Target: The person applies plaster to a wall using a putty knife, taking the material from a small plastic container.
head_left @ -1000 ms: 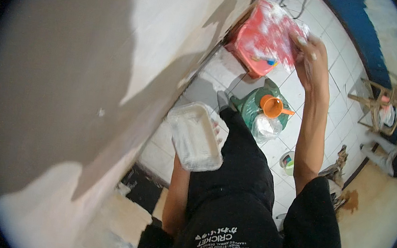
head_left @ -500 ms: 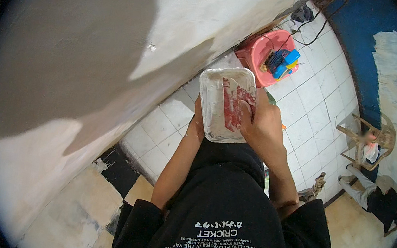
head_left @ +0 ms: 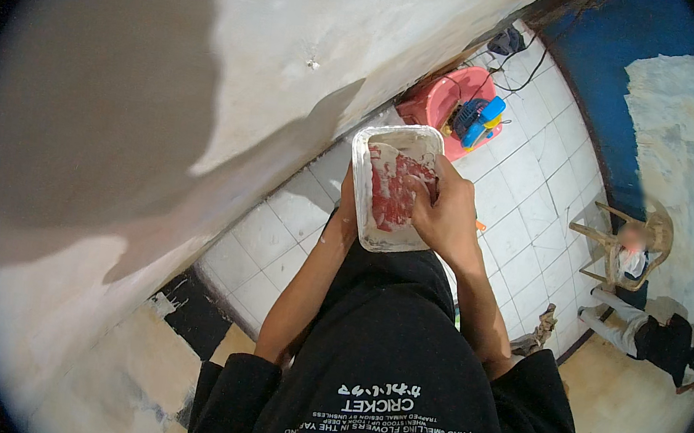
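While the left hand (head_left: 347, 203) clasps a tray (head_left: 399, 240), the right hand (head_left: 449, 214) pinches a red spreader (head_left: 389, 189) inside. A wall (head_left: 282, 66) flanks the tray's left.

Head-worn fisheye, downward onto hands (head_left: 449, 214)

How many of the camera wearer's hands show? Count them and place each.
2: the left hand holds the white tray at its left side, partly hidden behind it; the right hand holds the flat red scraper inside the tray.
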{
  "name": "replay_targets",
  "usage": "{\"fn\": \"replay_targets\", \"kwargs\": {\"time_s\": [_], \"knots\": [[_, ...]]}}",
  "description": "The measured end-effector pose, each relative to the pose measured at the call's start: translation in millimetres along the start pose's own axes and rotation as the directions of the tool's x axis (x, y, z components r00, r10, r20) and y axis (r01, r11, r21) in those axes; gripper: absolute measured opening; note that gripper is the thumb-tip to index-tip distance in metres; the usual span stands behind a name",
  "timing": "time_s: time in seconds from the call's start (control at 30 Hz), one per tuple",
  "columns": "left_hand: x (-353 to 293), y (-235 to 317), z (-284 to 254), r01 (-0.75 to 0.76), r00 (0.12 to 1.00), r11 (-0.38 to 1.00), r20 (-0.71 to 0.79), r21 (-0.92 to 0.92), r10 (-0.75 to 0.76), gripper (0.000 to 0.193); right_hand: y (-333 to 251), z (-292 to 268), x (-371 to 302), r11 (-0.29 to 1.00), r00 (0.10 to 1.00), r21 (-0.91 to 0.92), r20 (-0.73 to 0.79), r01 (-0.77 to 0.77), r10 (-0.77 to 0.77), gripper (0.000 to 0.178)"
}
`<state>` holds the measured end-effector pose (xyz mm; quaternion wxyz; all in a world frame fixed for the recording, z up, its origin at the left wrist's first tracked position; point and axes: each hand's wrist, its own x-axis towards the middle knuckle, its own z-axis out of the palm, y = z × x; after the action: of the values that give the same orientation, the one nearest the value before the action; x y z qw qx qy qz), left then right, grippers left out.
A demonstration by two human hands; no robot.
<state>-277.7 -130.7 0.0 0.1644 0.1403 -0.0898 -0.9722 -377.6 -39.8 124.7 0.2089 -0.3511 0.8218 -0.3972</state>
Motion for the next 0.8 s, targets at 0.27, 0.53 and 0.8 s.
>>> {"fn": "replay_targets", "kwargs": {"time_s": [0.27, 0.53, 0.8], "knots": [[-2, 2, 14, 0.080, 0.989, 0.996, 0.123, -0.033, -0.076, 0.061, -2, 0, -13, 0.995, 0.995, 0.094, -0.104, 0.017, -0.007, 0.017], [1, 16, 23, 0.162, 0.983, 0.986, -0.095, 0.037, -0.158, 0.072, 48, -11, 0, 0.514, 0.936, 0.784, 0.256, -0.347, 0.240, 0.019], [36, 13, 2, 0.200, 0.975, 0.980, -0.101, -0.006, -0.200, 0.077, 98, -50, 44, 0.293, 0.935, 0.911, 0.203, -0.290, 0.291, 0.021]]}}
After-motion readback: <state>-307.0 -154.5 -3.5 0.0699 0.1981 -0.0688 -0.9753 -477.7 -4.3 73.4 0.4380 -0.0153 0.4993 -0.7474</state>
